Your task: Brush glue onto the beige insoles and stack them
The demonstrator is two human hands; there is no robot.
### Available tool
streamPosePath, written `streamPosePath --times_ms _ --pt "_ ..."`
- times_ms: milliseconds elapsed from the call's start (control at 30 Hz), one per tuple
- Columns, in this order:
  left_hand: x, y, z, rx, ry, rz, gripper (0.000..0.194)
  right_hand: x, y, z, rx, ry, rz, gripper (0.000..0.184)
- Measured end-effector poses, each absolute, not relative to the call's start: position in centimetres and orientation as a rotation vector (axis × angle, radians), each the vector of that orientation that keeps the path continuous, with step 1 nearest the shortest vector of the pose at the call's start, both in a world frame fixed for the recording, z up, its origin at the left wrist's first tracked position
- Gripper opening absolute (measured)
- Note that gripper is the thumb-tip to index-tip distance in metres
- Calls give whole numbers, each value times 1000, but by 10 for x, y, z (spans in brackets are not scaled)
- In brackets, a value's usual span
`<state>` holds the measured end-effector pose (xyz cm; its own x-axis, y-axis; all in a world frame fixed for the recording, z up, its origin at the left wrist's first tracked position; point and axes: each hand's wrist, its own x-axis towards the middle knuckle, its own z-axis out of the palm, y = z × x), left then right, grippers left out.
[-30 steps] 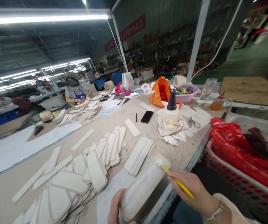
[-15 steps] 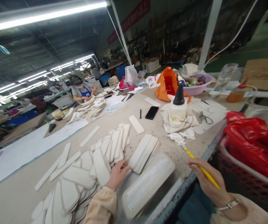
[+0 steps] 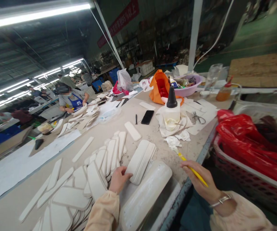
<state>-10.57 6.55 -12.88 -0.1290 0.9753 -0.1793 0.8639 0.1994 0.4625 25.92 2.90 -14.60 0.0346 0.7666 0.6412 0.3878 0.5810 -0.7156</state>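
Note:
My right hand (image 3: 202,181) is closed around a yellow-handled brush (image 3: 197,175). Its pale tip points at a crumpled white tissue (image 3: 173,141); whether they touch I cannot tell. My left hand (image 3: 118,179) is at the lower left corner of a stack of flat white rounded strips (image 3: 140,160), thumb and fingers slightly apart, fingertips at the stack's edge. Just below the stack lies a long, shiny whitish board (image 3: 148,195) with rounded corners. Left of my left hand, many similar white pieces (image 3: 71,197) overlap in a loose pile.
A white bottle with a black cone top (image 3: 171,99) stands beyond the tissue, near scissors (image 3: 197,118) and a phone (image 3: 147,117). An orange bag (image 3: 159,85) and purple basin (image 3: 189,86) sit behind. Red plastic (image 3: 246,144) fills a basket at right. A co-worker (image 3: 72,98) sits far left.
The view has swung right, so things sit further left in it. My left hand has come closer to the stack, its fingers more curled. My right hand still holds the brush by the tissue.

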Motion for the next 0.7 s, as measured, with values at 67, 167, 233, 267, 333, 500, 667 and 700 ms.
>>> streamPosePath --times_ms 67,167,233,267,333,500,667,700 --pt "-107 64 -131 1719 2066 383 23 258 30 -145 -988 -1581 373 23" --pt "-109 61 -135 1743 2091 467 19 258 29 -145 -983 -1584 376 24" --pt "-109 60 -137 1767 2096 530 13 258 29 -145 -984 -1584 373 23" --pt "-109 59 -137 1779 2094 562 12 258 28 -145 -984 -1585 367 23" --pt "-109 59 -134 1797 2078 625 15 259 28 -146 -985 -1586 354 23" --pt "-113 53 -94 1816 1974 772 23 259 27 -149 -984 -1588 397 24" --pt "-114 22 -24 1853 1847 796 21 245 30 -133 -927 -1440 726 17" --pt "-110 14 -13 1859 1823 785 21 240 32 -126 -883 -1369 829 16"
